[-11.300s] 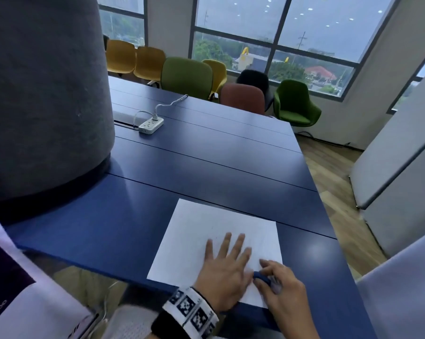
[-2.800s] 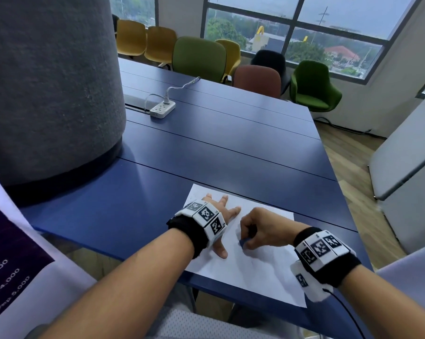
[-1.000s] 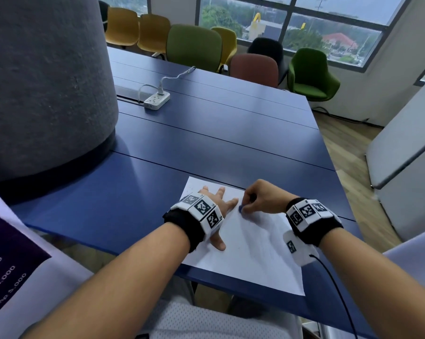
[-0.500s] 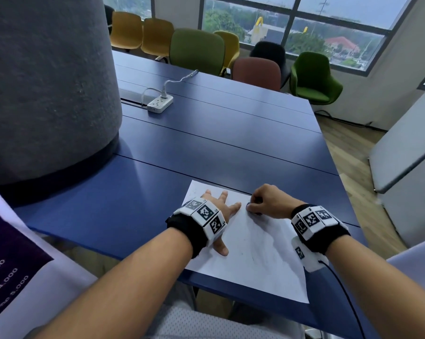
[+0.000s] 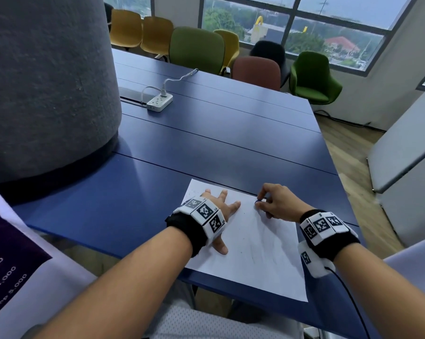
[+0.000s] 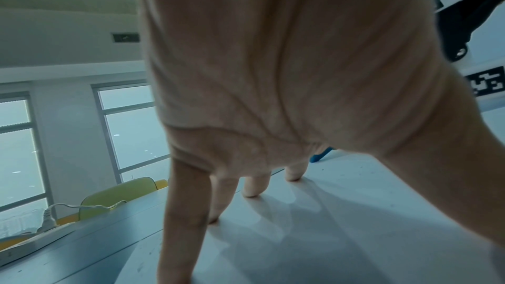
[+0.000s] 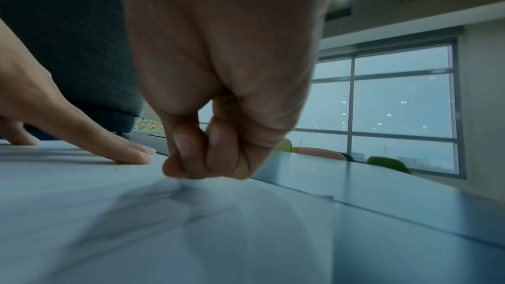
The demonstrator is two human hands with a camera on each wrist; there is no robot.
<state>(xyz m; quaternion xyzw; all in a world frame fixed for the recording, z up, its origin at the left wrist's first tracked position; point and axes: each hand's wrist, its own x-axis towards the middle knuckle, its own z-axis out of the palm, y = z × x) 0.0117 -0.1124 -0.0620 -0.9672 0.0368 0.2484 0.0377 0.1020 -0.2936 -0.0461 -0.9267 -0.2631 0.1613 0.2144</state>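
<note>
A white sheet of paper (image 5: 255, 253) with faint grey marks lies at the near edge of the blue table (image 5: 206, 143). My left hand (image 5: 221, 206) lies flat on the sheet's far left part, fingers spread and pressing down. My right hand (image 5: 259, 201) pinches a small blue eraser-like piece (image 5: 257, 201) against the paper close to its far edge, just right of the left fingertips. The left wrist view shows the blue piece (image 6: 321, 154) past my spread fingers (image 6: 251, 187). In the right wrist view my curled right fingers (image 7: 207, 154) touch the paper (image 7: 136, 224) and hide the piece.
A wide grey felt column (image 5: 47, 81) stands on the table at the left. A white power strip (image 5: 159, 102) with its cable lies at the far left. Coloured chairs (image 5: 196, 47) line the far side. A grey partition (image 5: 407, 167) stands to the right.
My right hand with the blue piece has moved from the middle of the sheet up to its far edge. The left hand has stayed flat on the paper.
</note>
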